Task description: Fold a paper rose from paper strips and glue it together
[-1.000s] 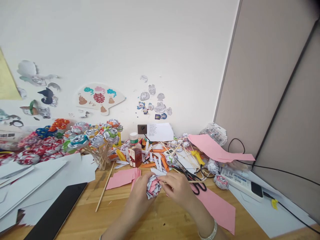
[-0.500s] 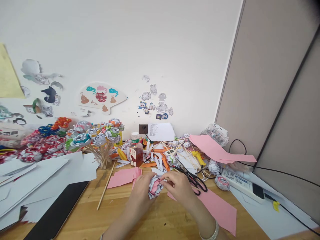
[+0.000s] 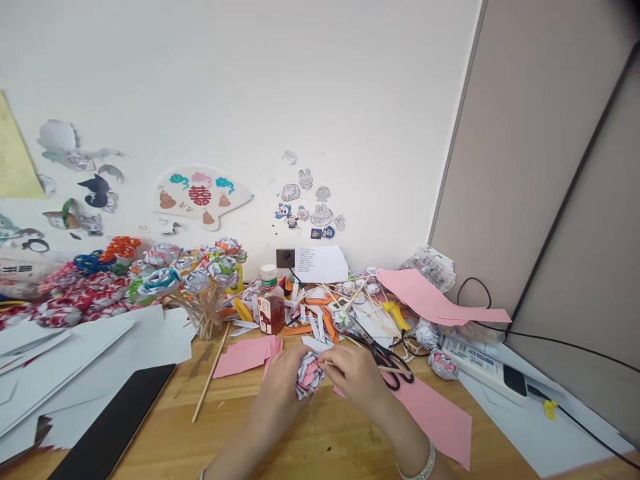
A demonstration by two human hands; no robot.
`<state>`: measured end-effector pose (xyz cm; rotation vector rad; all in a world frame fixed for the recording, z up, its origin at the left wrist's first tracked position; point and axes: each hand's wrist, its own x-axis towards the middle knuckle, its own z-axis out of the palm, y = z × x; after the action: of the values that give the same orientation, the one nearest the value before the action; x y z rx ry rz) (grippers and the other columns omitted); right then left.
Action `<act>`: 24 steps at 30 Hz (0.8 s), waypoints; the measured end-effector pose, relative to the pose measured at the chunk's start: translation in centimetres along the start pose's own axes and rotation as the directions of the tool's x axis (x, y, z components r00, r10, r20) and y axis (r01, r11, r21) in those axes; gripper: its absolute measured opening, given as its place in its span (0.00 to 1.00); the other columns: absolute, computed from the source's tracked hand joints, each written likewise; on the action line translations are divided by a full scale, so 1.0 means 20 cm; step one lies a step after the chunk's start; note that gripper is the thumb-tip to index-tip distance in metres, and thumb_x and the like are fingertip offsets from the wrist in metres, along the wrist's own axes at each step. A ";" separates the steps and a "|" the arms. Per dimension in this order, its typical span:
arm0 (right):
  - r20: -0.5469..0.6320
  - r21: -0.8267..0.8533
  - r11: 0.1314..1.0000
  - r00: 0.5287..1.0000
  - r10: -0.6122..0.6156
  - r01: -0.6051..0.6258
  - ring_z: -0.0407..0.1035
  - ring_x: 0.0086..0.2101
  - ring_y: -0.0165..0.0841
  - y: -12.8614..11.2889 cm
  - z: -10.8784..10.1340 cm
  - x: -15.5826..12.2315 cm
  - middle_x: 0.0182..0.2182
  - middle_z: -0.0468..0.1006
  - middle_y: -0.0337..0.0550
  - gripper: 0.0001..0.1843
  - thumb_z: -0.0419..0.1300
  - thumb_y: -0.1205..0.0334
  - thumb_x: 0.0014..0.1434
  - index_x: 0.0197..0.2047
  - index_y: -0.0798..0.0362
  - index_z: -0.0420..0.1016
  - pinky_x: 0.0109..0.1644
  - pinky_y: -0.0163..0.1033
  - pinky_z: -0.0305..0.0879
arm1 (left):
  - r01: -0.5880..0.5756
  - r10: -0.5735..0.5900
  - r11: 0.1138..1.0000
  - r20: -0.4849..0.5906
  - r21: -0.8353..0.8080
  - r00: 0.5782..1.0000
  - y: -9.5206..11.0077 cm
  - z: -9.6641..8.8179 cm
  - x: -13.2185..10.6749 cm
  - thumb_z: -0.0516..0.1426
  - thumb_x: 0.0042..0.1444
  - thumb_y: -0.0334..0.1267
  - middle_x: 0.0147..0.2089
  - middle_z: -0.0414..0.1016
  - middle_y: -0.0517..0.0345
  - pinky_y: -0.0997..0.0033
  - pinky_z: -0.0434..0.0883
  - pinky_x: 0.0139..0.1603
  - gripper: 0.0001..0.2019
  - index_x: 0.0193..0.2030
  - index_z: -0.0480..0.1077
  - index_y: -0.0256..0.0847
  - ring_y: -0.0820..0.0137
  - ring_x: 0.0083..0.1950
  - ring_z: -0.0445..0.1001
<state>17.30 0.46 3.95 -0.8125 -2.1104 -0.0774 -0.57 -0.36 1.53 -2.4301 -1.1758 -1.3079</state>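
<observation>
A small paper rose [image 3: 309,375], pink, white and grey, is held between both hands just above the wooden desk [image 3: 320,440]. My left hand [image 3: 281,387] cups it from the left with fingers curled round it. My right hand [image 3: 355,377] pinches its right edge with thumb and fingers; a silver bracelet [image 3: 420,465] circles that wrist. Black scissors [image 3: 390,367] lie just right of my right hand. Pink paper sheets [image 3: 247,355] lie behind my left hand.
A bunch of paper roses on sticks [image 3: 197,280] stands at left. A glue bottle [image 3: 270,308], paper strips, skewers [image 3: 210,380], a dark tablet [image 3: 110,427], white sheets [image 3: 75,360], a power strip [image 3: 480,367] and cables crowd the desk. Wall and partition close the back.
Both hands stay on the paper rose and shift only slightly; the rose has turned a little between the fingers.
</observation>
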 end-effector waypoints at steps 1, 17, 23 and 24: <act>-0.002 -0.025 0.999 1.000 -0.031 0.031 0.72 0.27 0.31 0.00 0.00 0.00 0.27 0.79 0.38 0.09 0.54 0.67 0.62 0.32 0.52 0.74 0.31 0.34 0.59 | -0.005 0.005 1.000 -0.004 0.005 1.000 0.00 0.00 0.00 0.56 0.48 0.28 0.41 0.77 0.51 0.62 0.72 0.38 0.19 0.48 0.63 0.41 0.61 0.40 0.76; 0.031 -0.231 0.970 0.997 -0.069 0.074 0.70 0.27 0.32 0.02 0.01 -0.01 0.26 0.78 0.37 0.03 0.62 0.70 0.55 0.31 0.53 0.72 0.30 0.35 0.56 | -0.014 0.013 1.000 0.059 0.008 0.998 0.02 0.00 0.00 0.54 0.48 0.25 0.40 0.76 0.54 0.63 0.69 0.41 0.19 0.47 0.63 0.43 0.62 0.40 0.75; 0.014 -0.185 0.981 0.999 -0.052 0.054 0.69 0.26 0.31 0.01 0.02 -0.02 0.25 0.78 0.36 0.07 0.59 0.72 0.56 0.30 0.52 0.73 0.30 0.35 0.55 | -0.024 0.023 1.000 0.060 0.019 0.998 0.01 0.01 0.00 0.53 0.50 0.26 0.40 0.76 0.53 0.62 0.69 0.40 0.18 0.48 0.62 0.43 0.61 0.40 0.75; 0.009 -0.169 0.984 0.999 -0.047 0.048 0.70 0.27 0.31 0.01 0.02 -0.02 0.26 0.78 0.37 0.07 0.59 0.73 0.56 0.30 0.52 0.73 0.30 0.35 0.55 | -0.029 0.028 0.999 0.055 0.017 0.998 0.01 0.01 0.00 0.53 0.50 0.25 0.40 0.76 0.52 0.61 0.69 0.41 0.18 0.48 0.62 0.43 0.61 0.40 0.75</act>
<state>17.28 0.54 3.43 -0.8619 -2.1496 -0.2841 -0.39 -0.40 1.51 -2.4754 -1.1558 -1.2258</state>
